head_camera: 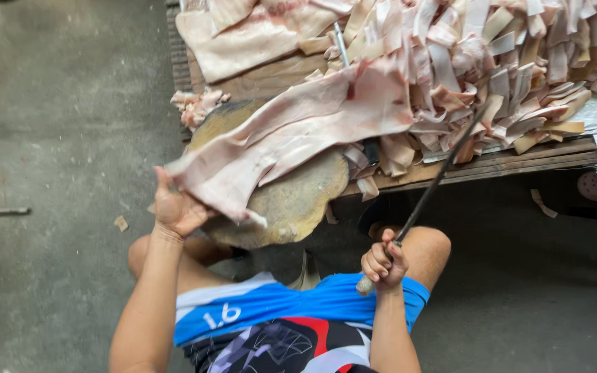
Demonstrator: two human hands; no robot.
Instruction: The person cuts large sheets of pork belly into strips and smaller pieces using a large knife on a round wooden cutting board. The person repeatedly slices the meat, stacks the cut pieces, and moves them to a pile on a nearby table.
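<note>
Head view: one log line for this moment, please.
left hand grips pale pink pork-skin slab | right hand holds long dark knife | round wooden chopping block beneath

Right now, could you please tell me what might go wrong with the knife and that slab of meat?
1. The left hand grips the slab of meat at its near edge, so a slipping cut might reach the fingers.
2. The right hand holds the long knife above a bare knee.
3. The slab overhangs the round chopping block and could slide off.

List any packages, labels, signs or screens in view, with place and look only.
No packages, signs or screens.
Stamp marks: faint red, on the pale meat slab at the top.
Shorts: blue, with white printed figures, bottom centre.
</note>
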